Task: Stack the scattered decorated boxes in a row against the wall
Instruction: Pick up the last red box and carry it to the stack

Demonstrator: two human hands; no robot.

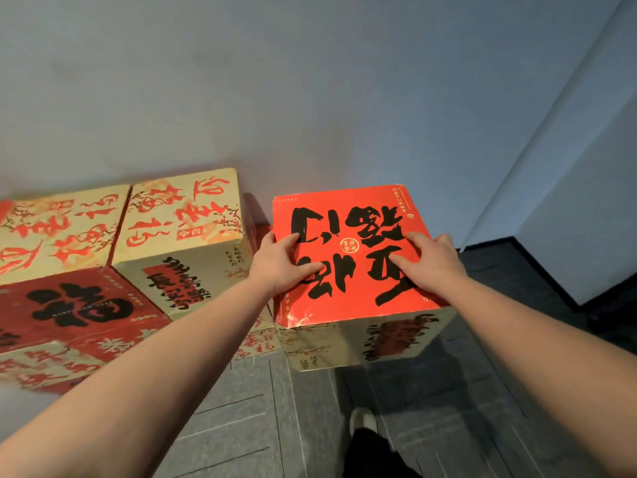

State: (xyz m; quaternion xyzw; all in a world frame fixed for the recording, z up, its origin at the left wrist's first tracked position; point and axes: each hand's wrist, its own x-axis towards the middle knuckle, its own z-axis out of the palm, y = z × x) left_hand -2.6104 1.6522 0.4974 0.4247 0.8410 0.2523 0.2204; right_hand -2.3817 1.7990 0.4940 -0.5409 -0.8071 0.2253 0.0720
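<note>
A box with a red top and black calligraphy [348,215] stands by the grey wall [310,81], a narrow gap to the right of the stacked boxes. My left hand [281,262] lies flat on the left part of its top, fingers spread. My right hand [431,262] presses flat on the right part. To the left, two cream boxes with red writing [182,215] [58,229] stand side by side against the wall. A red box with a black character [79,305] sits lower in front of them.
The floor is dark grey tile [448,408]. A white wall corner with a black skirting [551,270] juts out at the right. My shoe and dark trouser leg [365,439] show at the bottom, just before the red-topped box.
</note>
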